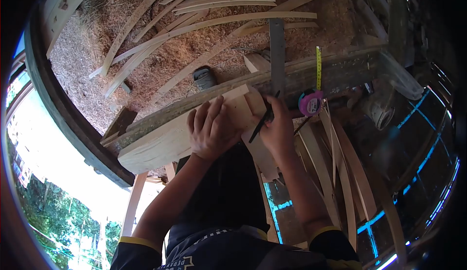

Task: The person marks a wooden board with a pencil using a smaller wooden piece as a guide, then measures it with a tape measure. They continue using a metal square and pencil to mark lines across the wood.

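My left hand point(210, 128) lies on top of a pale wooden piece point(158, 143), its fingers spread over the surface. At the right end of that piece, my right hand point(276, 128) has its fingers closed round a thin black marking tool point(264, 118). Several small pale blocks or layers point(237, 96) show between the two hands. A flat grey metal ruler or blade point(277, 51) stands out beyond my right hand. Right of that hand sits a purple tape measure point(310, 103) with its yellow tape point(318, 68) pulled out.
A long rough beam point(335, 73) crosses behind the work. Curved wooden strips point(233, 19) lie on the shavings-covered ground, near a dark grey object point(204, 78). More strips point(340, 168) lean at the right. A clear plastic container point(401, 78) is at the far right.
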A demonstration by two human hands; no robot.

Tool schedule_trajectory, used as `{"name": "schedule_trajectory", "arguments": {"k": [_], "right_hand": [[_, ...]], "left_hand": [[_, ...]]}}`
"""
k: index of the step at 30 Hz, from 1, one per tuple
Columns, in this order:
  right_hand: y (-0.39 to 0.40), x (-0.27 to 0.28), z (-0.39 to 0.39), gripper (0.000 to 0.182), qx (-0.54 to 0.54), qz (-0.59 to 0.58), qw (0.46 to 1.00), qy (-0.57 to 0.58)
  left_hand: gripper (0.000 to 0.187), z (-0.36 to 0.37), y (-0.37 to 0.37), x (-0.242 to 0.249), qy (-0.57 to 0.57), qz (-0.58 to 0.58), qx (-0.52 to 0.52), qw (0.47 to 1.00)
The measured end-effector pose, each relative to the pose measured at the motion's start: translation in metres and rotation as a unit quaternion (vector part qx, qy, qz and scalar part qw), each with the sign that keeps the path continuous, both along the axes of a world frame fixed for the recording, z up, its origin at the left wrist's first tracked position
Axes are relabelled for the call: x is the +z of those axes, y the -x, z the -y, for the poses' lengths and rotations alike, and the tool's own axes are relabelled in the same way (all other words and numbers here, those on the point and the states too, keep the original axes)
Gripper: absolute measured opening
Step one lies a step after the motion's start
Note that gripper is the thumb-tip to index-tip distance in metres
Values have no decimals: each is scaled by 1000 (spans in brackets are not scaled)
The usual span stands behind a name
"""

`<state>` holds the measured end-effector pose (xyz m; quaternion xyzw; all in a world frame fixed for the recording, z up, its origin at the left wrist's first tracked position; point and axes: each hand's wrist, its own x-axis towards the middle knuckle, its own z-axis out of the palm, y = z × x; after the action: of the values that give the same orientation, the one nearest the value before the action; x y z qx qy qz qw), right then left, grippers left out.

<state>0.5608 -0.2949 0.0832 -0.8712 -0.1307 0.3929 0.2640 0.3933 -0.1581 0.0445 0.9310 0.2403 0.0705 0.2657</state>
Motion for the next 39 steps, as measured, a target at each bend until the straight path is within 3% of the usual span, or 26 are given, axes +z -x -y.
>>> {"name": "schedule_trajectory", "arguments": {"k": [6,8,10,12,16,18,22,24,39], "right_hand": [[-1,8,-7,68,-4,9,1000,0],[2,6,-5,68,-13,3,1000,-18],[3,2,-1,68,-23,-1,999,-37],[-1,-7,6,67,71,49,992,-87],[2,-37,33,64,98,85,974,-186],[0,-43,40,60,222,126,943,-212],[9,-50,37,51,217,123,946,-206],[14,-53,27,46,159,128,951,-233],[26,-70,13,39,82,170,941,-281]], "left_hand": [[83,1,0,-2,5,-20,0,1000],[73,1,-1,-2,9,-20,20,1000],[78,1,2,-3,22,-19,16,999],[82,-1,1,-3,35,-15,12,999],[85,-2,-1,0,18,-65,-9,998],[84,-2,0,-1,22,-56,-7,998],[85,-1,3,-3,24,-57,-4,998],[85,-1,3,-3,23,-54,-3,998],[89,-3,7,-3,38,-50,-18,998]]}}
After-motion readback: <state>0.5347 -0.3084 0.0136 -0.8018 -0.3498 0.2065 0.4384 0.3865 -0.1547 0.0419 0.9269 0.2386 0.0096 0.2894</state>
